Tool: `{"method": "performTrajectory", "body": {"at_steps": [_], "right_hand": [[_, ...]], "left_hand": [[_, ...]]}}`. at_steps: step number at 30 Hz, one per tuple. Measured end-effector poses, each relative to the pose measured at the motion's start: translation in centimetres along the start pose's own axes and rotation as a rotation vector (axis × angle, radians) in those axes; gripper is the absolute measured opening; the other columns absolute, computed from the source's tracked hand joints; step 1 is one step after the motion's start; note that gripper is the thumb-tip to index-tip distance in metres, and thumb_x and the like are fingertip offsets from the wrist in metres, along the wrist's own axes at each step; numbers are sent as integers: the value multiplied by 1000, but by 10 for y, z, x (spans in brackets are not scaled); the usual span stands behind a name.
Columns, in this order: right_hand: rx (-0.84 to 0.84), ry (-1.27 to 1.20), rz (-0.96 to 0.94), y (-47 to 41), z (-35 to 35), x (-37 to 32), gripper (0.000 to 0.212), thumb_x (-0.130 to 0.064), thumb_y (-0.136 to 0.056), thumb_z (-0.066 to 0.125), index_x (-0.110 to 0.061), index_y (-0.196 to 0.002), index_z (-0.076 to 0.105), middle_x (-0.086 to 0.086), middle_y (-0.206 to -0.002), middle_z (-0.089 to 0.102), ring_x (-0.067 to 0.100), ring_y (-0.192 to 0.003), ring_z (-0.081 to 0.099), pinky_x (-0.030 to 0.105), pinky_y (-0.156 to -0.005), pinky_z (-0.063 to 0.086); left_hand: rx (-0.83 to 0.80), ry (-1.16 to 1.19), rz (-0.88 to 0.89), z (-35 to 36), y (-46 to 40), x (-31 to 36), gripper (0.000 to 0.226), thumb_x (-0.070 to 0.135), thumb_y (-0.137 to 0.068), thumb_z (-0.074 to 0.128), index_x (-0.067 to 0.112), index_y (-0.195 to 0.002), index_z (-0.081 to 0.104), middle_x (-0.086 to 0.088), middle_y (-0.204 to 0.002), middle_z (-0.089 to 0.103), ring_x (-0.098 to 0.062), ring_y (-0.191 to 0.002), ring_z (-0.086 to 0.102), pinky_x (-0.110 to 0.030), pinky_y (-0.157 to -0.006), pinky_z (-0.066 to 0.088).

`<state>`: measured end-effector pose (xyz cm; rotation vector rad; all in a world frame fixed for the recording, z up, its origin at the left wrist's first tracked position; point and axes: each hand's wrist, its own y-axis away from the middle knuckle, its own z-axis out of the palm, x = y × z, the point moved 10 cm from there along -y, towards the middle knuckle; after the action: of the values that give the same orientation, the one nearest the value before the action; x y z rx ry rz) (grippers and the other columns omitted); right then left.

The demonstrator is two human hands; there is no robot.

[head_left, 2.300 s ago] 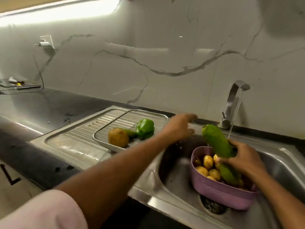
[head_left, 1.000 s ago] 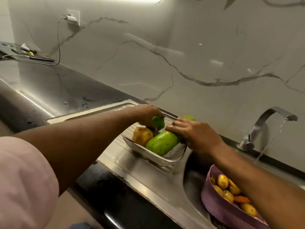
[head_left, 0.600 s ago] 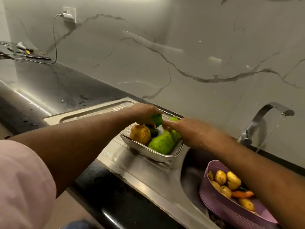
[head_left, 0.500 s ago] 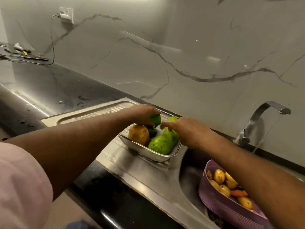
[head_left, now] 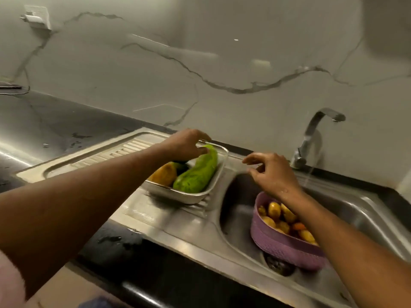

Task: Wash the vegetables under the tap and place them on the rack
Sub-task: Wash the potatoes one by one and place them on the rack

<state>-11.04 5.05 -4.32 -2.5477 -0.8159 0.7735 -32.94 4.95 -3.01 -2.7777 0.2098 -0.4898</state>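
The long green vegetable [head_left: 196, 173] lies in the metal rack [head_left: 182, 195] on the draining board [head_left: 93, 155], stretched from the near rim up toward the far corner, right beside a yellow-orange vegetable [head_left: 163, 174] in the same rack. Something dark green sits between them at the back, too hidden to name.

The left hand [head_left: 185, 145] is over the far end of the rack, fingers curled down against the tip of the green vegetable — whether it is actually gripping it or just touching, I cannot tell, the picture is blurred there. The right hand [head_left: 270, 172] hangs in the air above the edge of the sink [head_left: 367, 210], clear of the rack, fingers loosely bent and holding nothing.

Down in the sink bowl, the purple basket [head_left: 287, 247] is tilted and holds yellow potatoes [head_left: 274, 210] and a bit of something orange [head_left: 299, 226]. The tap [head_left: 311, 138] at the back is running — a thin stream falls just behind the basket.

A white plug [head_left: 35, 17] sits in the wall socket at far left, over the dark counter [head_left: 55, 121], which is dotted with water drops.
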Motion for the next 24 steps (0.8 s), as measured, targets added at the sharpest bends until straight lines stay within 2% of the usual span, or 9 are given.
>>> {"method": "performTrajectory", "body": {"at_steps": [3, 8, 10, 12, 16, 18, 20, 22, 24], "right_hand": [[57, -9, 194, 35, -26, 73, 17, -20, -91, 75, -34, -99, 75, -16, -92, 73, 0, -86, 68, 31, -80, 60], [50, -31, 527, 86, -41, 177, 13, -24, -84, 80, -34, -78, 74, -11, -71, 73, 9, -71, 72, 40, -74, 63], [30, -50, 606, 97, -37, 205, 15, -21, -82, 82, -31, -73, 75, -9, -64, 72, 11, -66, 72, 40, -75, 64], [25, -68, 654, 102, -35, 227, 16, -18, -81, 82, -28, -71, 75, -6, -64, 73, 14, -67, 73, 43, -77, 64], [30, 31, 696, 101, -39, 251, 17, -20, -88, 78, -30, -76, 72, -9, -80, 73, 8, -75, 68, 31, -73, 57], [64, 96, 723, 102, -42, 260, 16, -20, -88, 76, -30, -76, 73, -10, -81, 71, 8, -79, 65, 30, -73, 54], [114, 122, 745, 104, -43, 264, 14, -17, -87, 75, -29, -80, 74, -11, -81, 67, 11, -85, 66, 30, -73, 52], [135, 138, 727, 103, -42, 263, 17, -15, -87, 75, -29, -95, 75, -11, -89, 66, 12, -92, 65, 29, -74, 48], [54, 176, 659, 97, -31, 258, 40, -21, -85, 79, -31, -123, 68, -6, -113, 66, 16, -107, 61, 33, -83, 52]], "left_hand": [[11, 65, 74, 10, -10, 48, 32, 34, -94, 70, 24, -124, 73, 5, -118, 75, -12, -107, 69, -32, -97, 54], [-58, 163, 132, 66, -33, 126, 27, 28, -91, 75, 20, -117, 76, 8, -99, 74, -7, -90, 69, -30, -89, 57], [-134, 172, 131, 105, -41, 154, 28, 27, -90, 76, 20, -117, 75, 7, -100, 73, -7, -89, 67, -25, -83, 55], [-234, 205, 119, 154, -47, 181, 27, 26, -90, 76, 19, -116, 75, 4, -103, 73, -10, -92, 67, -26, -83, 55], [-319, 375, -58, 236, -50, 198, 25, 20, -89, 75, 20, -114, 74, -2, -105, 74, -16, -94, 71, -36, -86, 62], [-264, 445, -154, 257, -46, 192, 13, 19, -88, 73, 19, -101, 73, 0, -94, 73, -16, -85, 71, -36, -79, 63], [-149, 381, -169, 260, -50, 185, 5, 19, -86, 69, 22, -90, 67, 4, -86, 69, -17, -82, 67, -34, -76, 59], [-70, 345, -199, 258, -54, 170, 12, 16, -83, 67, 25, -90, 63, 4, -90, 67, -20, -86, 64, -37, -78, 57], [-67, 362, -169, 260, -57, 164, 23, 11, -82, 67, 25, -99, 63, 3, -101, 63, -20, -93, 62, -43, -83, 57]]}}
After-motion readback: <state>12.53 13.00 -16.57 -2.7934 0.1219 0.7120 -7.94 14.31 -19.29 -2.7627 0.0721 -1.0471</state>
